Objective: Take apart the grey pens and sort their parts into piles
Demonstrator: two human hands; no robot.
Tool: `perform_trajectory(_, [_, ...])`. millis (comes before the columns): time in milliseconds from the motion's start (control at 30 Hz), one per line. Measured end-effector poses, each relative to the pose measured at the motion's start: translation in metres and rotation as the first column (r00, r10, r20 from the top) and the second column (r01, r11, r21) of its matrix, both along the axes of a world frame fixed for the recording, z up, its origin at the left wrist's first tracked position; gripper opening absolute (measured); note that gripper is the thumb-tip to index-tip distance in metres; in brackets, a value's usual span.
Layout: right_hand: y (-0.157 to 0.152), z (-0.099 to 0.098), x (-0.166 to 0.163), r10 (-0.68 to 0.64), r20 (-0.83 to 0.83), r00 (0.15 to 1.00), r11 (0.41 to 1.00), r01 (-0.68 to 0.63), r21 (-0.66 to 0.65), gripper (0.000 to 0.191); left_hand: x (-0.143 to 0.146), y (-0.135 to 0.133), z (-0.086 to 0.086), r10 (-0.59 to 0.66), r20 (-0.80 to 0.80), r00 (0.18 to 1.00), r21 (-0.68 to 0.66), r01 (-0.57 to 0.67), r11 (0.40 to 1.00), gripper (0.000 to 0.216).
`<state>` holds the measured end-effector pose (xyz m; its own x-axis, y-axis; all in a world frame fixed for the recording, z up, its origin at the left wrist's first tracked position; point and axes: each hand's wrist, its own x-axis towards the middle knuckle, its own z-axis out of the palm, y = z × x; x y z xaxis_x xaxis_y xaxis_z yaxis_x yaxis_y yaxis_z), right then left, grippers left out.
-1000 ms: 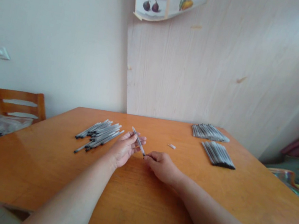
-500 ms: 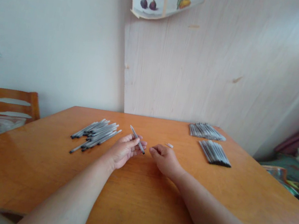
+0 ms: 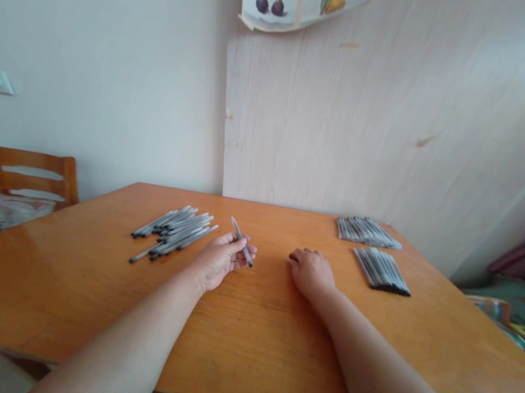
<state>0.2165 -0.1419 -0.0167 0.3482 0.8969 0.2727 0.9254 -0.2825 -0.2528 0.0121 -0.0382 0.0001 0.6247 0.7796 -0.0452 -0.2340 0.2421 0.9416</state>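
One pen, in the left hand, gripped between thumb and fingers over the worktop. Pen sits tilted: pale pointed end up and away to the left, black end down to the right, on the side facing the right hand. Pen and right hand are apart, bare wood between them.

Right hand: palm down, fingers curled, low over the worktop. Small pale piece shows at its fingertips, mostly hidden. Cannot tell if it's pinched or just touched.

Left of the hands: loose pile of pens, fanned and overlapping, black ends toward the near left, pale ends toward the back. One pen at the near edge sticks out a little. Pile is just beside the left hand.

Right of the hands: flat row of pens, packed side by side, black ends lined up toward the near edge. Just behind it, near the back right corner, a second bundle of pens, less even. Both well apart from the held pen.

Surroundings: wooden chair past the left edge, clear plastic bag by it with dark bits inside. Fruit poster on the board behind; switch on the left wall.
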Motion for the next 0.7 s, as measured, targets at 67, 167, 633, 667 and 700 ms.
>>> perform_trajectory(67, [-0.003, 0.003, -0.011, 0.083, -0.029, 0.996, 0.997, -0.083, 0.011, 0.024, 0.001, 0.003, -0.002, 0.008, 0.007, 1.000, 0.002, -0.008, 1.000, 0.013])
perform_trajectory(167, [-0.010, 0.007, -0.030, 0.236, -0.086, 0.968, 0.972, -0.236, 0.004, 0.021, 0.002, 0.005, -0.004, 0.036, 0.015, 0.999, 0.002, -0.036, 0.999, 0.014])
perform_trajectory(633, [-0.025, 0.014, -0.062, 0.507, -0.255, 0.823, 0.857, -0.513, 0.048, 0.012, 0.002, 0.004, -0.004, 0.025, 0.066, 0.998, -0.037, -0.022, 0.999, 0.011])
perform_trajectory(667, [-0.024, 0.013, -0.062, 0.504, -0.260, 0.824, 0.859, -0.510, 0.051, 0.011, 0.003, 0.004, -0.004, 0.021, 0.067, 0.998, -0.037, -0.018, 0.999, 0.011])
perform_trajectory(700, [-0.023, 0.012, -0.061, 0.502, -0.265, 0.823, 0.860, -0.507, 0.055, 0.011, 0.003, 0.003, -0.004, 0.018, 0.068, 0.998, -0.036, -0.015, 0.999, 0.011])
